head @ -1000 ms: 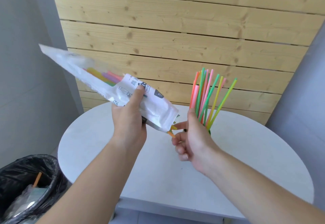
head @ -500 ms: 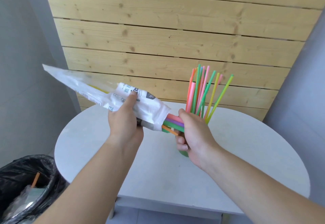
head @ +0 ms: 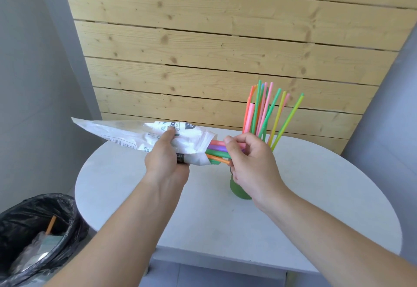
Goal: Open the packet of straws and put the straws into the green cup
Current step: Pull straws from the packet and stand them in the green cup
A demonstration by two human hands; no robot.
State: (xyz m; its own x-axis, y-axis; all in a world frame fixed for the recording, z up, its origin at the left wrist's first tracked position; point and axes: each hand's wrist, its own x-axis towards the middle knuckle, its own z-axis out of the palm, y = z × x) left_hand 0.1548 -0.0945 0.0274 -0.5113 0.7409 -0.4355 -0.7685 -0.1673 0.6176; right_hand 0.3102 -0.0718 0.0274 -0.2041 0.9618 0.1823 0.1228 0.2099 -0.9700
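My left hand (head: pixel 165 158) grips a white plastic straw packet (head: pixel 135 134) held nearly level above the table, its open mouth pointing right. A bundle of pink, purple, green and orange straws (head: pixel 215 151) sticks out of that mouth, and my right hand (head: pixel 249 162) pinches their ends. Behind and below my right hand stands the green cup (head: pixel 237 189), mostly hidden by the hand. Several colourful straws (head: pixel 268 115) stand upright in the cup and fan out above it.
The round white table (head: pixel 316 196) stands against a wooden plank wall (head: pixel 203 49). A bin lined with a black bag (head: pixel 33 237) sits on the floor at the lower left, with rubbish and an orange straw inside. Grey walls flank both sides.
The packet has swung down from a steep tilt to almost level. More straws have slid out of its mouth, and my right hand has closed on them.
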